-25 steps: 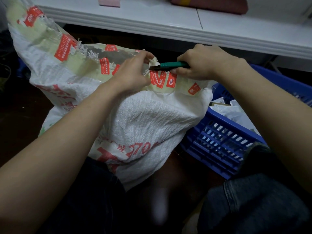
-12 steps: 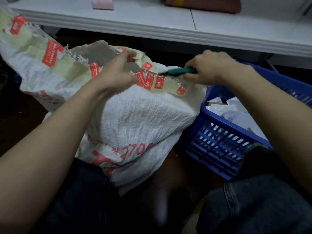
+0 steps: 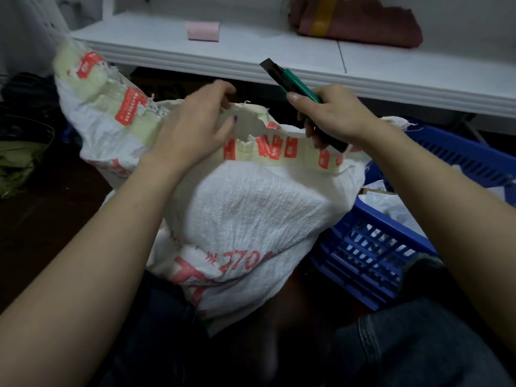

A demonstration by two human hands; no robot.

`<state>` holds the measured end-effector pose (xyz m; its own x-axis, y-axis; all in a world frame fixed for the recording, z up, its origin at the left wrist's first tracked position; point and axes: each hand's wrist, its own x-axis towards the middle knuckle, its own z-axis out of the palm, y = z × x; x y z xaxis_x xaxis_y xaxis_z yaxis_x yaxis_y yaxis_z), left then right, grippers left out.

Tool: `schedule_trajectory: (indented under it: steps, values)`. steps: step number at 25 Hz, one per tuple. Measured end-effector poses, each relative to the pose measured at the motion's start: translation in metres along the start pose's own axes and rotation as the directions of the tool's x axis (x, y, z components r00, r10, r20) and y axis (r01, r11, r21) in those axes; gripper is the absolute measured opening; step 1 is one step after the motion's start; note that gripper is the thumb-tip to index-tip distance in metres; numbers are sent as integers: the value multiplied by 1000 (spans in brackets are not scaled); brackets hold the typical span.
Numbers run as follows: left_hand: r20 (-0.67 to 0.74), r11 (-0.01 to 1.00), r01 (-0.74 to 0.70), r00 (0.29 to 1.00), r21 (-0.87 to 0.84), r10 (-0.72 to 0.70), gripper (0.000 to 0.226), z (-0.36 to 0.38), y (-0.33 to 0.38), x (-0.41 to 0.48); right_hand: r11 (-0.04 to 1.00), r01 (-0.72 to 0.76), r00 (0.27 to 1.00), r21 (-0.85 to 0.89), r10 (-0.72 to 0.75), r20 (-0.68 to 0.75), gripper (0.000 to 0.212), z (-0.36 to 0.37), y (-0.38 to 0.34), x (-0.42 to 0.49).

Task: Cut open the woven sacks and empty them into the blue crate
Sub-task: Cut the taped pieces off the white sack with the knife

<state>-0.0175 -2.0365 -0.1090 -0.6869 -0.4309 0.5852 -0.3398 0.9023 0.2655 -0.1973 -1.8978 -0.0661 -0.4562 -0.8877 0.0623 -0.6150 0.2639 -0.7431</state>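
A full white woven sack (image 3: pixel 245 213) with red print stands between my knees. Pale tape with red labels runs along its top, and the edge there is cut and frayed. My left hand (image 3: pixel 192 127) pinches the cut edge of the sack at its opening. My right hand (image 3: pixel 335 115) grips a green utility knife (image 3: pixel 296 85) with its dark blade pointing up and to the left, lifted clear of the sack. The blue crate (image 3: pixel 371 247) stands right of the sack and holds white plastic bags.
A white shelf (image 3: pixel 251 51) runs across the back, with a pink roll (image 3: pixel 202 30) and a reddish bundle (image 3: pixel 360 23) on it. Dark bags and green cloth (image 3: pixel 19 163) lie on the floor at the left. My jeans-clad knees fill the bottom.
My right hand lifted the knife out of the cut and turned its blade upward. My left hand pulled the cut edge wider. The view tilted up.
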Motion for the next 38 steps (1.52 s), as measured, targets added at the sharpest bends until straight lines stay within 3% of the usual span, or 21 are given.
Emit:
schedule_trajectory:
  steps: [3, 5, 9, 15, 18, 21, 23, 26, 31, 34, 36, 38]
  values:
    - [-257, 987, 154, 956, 35, -140, 34, -23, -29, -5, 998, 57, 998, 3, -57, 29, 35, 20, -13, 11]
    - [-354, 956, 273, 909, 103, -221, 36, -41, -49, -12, 995, 91, 995, 30, -92, 49, 29, 33, -25, 16]
    - [-181, 869, 374, 926, 325, -331, 46, -65, -91, -23, 978, 160, 980, 131, -174, 96, 24, 60, -53, 21]
    - [-39, 792, 385, 908, 474, -418, 44, -81, -111, -45, 925, 130, 976, 358, -183, 119, 28, 104, -83, 35]
    - [-42, 826, 320, 939, 464, -341, 36, -90, -113, -55, 925, 142, 970, 354, -201, 135, 26, 122, -90, 36]
    - [-29, 892, 127, 991, 434, -127, 25, -95, -111, -65, 960, 236, 967, 151, -247, 59, 31, 135, -96, 37]
    - [-42, 881, 0, 999, 473, 23, 18, -97, -108, -69, 967, 256, 967, 4, -256, 19, 31, 142, -98, 42]
    - [-63, 840, -84, 988, 536, 140, 12, -98, -101, -73, 953, 254, 966, -162, -243, 88, 37, 151, -96, 44]
    - [-73, 765, -71, 985, 640, 154, 16, -107, -105, -84, 952, 281, 939, -124, -247, 239, 47, 153, -89, 49]
    - [-17, 772, -86, 992, 629, 125, 15, -108, -103, -87, 970, 228, 927, -91, -188, 324, 43, 158, -81, 49]
    - [39, 810, -105, 994, 576, 102, 14, -107, -101, -88, 976, 199, 943, -90, -166, 290, 43, 162, -77, 50]
    - [41, 842, -85, 996, 533, 75, 14, -108, -101, -90, 987, 157, 966, 39, -162, 201, 36, 159, -76, 51]
